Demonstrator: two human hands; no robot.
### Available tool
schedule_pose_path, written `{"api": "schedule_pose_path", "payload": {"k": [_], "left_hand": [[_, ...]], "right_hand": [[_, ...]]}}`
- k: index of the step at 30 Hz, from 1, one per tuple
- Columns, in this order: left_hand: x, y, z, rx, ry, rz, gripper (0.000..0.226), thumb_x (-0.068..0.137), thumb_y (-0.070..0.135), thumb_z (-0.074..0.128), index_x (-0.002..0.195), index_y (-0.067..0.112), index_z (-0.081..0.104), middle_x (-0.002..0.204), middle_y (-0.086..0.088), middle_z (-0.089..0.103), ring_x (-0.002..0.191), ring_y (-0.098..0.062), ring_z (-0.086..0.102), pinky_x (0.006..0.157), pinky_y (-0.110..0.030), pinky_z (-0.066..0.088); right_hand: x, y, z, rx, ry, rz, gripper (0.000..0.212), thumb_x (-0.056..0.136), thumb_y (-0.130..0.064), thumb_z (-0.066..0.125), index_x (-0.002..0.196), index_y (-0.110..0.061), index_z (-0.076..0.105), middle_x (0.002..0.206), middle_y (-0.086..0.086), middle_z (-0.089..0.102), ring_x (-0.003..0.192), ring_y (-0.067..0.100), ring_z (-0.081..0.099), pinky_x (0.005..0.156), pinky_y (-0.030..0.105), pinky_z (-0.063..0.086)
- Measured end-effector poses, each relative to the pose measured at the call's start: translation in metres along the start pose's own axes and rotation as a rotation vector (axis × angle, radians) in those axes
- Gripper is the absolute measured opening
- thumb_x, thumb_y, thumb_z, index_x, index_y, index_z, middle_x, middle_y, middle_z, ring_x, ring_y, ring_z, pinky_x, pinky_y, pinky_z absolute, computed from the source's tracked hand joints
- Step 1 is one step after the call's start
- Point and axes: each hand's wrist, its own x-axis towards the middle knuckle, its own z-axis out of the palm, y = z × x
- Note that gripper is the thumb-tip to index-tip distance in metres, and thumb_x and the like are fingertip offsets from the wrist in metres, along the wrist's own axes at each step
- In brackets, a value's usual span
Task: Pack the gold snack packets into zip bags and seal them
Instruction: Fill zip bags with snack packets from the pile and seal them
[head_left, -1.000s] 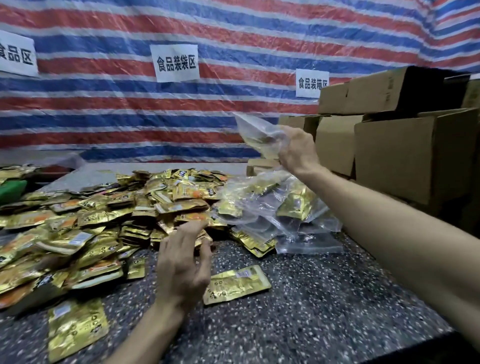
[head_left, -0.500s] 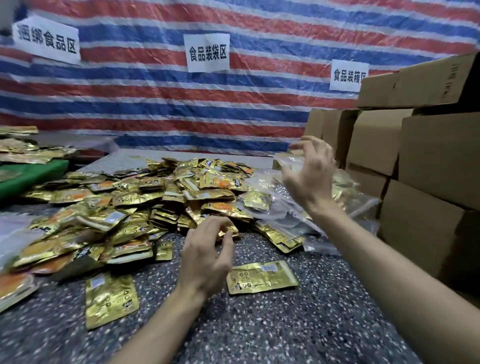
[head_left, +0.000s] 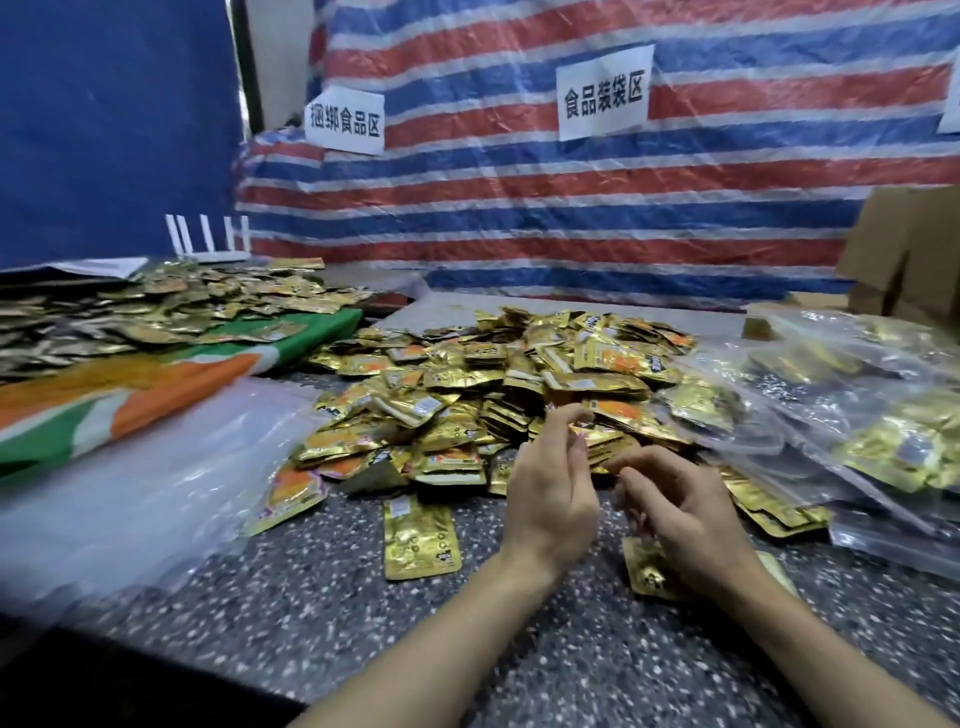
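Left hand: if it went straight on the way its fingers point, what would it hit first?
Probably the near edge of the heap of gold packets, just beyond the left hand; depth is unclear.

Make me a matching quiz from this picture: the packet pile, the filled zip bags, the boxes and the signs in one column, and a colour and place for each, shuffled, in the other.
Things
1. pile
2. zip bags
3. boxes
4. signs

Colour and place
a. brown, at the far right edge
b. white, on the striped tarp
c. gold, middle of the table
d. clear, right of the pile

Pairs: 1-c, 2-d, 3-a, 4-b
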Motion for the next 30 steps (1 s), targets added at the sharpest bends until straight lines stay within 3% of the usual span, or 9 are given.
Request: {"api": "schedule_pose_path", "payload": {"k": [4,9,13,15,17,20,22,27,30], "left_hand": [[0.003,0.007,-0.037,0.170,-0.099,0.225,0.028,0.087,0.004,0.055,0.112,0.014,0.062,0.103,0.000,0.060,0.090,-0.013,0.056,0.078,-0.032,0.047],[0.018,-0.028,-0.128,0.483,-0.128,0.243,0.019,0.086,0.013,0.060,0.105,0.015,0.067,0.102,0.002,0.065,0.091,-0.014,0.058,0.082,-0.040,0.049],[0.043,-0.072,-0.205,0.854,0.048,-0.096,0.024,0.089,0.014,0.064,0.112,0.017,0.069,0.121,-0.007,0.067,0.107,-0.029,0.061,0.091,-0.047,0.043],[0.049,-0.094,-0.237,1.069,-0.028,-0.389,0.038,0.092,0.025,0.059,0.130,0.017,0.061,0.136,-0.009,0.059,0.120,-0.032,0.055,0.097,-0.046,0.040],[0.044,-0.107,-0.257,1.179,-0.151,-0.631,0.038,0.093,0.029,0.055,0.128,0.017,0.061,0.132,-0.009,0.062,0.119,-0.032,0.056,0.095,-0.041,0.043],[0.034,-0.111,-0.265,1.197,-0.111,-0.688,0.011,0.083,0.016,0.059,0.082,0.015,0.070,0.087,-0.004,0.071,0.086,-0.028,0.063,0.072,-0.033,0.041],[0.035,-0.109,-0.265,1.150,-0.023,-0.697,0.019,0.082,0.014,0.064,0.063,0.014,0.066,0.070,-0.002,0.067,0.071,-0.026,0.060,0.063,-0.031,0.036],[0.053,-0.099,-0.274,0.861,0.172,-0.800,0.022,0.090,0.034,0.070,0.075,0.019,0.072,0.074,-0.002,0.066,0.070,-0.025,0.056,0.082,-0.043,0.043],[0.066,-0.082,-0.275,0.824,0.303,-0.719,0.051,0.088,0.069,0.055,0.077,0.021,0.070,0.078,-0.005,0.066,0.079,-0.033,0.055,0.079,-0.044,0.040]], "right_hand": [[0.003,-0.001,-0.003,0.061,-0.013,0.006,0.040,0.096,0.004,0.054,0.101,-0.031,0.073,0.063,0.003,0.055,0.056,0.019,0.047,0.052,0.034,0.038],[0.002,-0.008,-0.008,0.025,-0.038,0.007,0.034,0.090,-0.003,0.061,0.095,-0.035,0.073,0.093,-0.003,0.070,0.075,0.016,0.060,0.065,0.035,0.047],[0.001,-0.011,-0.006,0.052,-0.021,0.030,0.035,0.093,0.002,0.057,0.096,-0.029,0.073,0.073,0.014,0.061,0.062,0.016,0.052,0.059,0.034,0.041],[0.001,-0.011,-0.006,0.053,-0.030,0.021,0.034,0.094,0.002,0.057,0.097,-0.027,0.074,0.071,0.014,0.061,0.061,0.016,0.051,0.058,0.033,0.040],[0.001,-0.013,-0.006,0.042,-0.054,0.006,0.031,0.095,0.001,0.059,0.100,-0.026,0.074,0.074,0.006,0.066,0.064,0.015,0.058,0.059,0.026,0.046],[0.001,-0.012,-0.007,0.067,-0.045,0.004,0.029,0.095,0.000,0.060,0.102,-0.025,0.074,0.077,0.008,0.071,0.069,0.022,0.064,0.060,0.024,0.051],[0.001,-0.011,-0.008,0.080,-0.020,0.026,0.030,0.096,-0.001,0.058,0.104,-0.025,0.073,0.078,0.010,0.072,0.070,0.023,0.066,0.061,0.025,0.051],[0.002,-0.009,-0.010,-0.014,-0.058,0.031,0.026,0.093,-0.003,0.063,0.108,-0.022,0.072,0.091,-0.007,0.078,0.086,0.008,0.073,0.067,0.017,0.055],[0.002,-0.009,-0.008,-0.003,-0.061,0.047,0.026,0.088,0.001,0.068,0.104,-0.019,0.075,0.095,-0.007,0.078,0.089,0.009,0.073,0.072,0.016,0.055]]}}
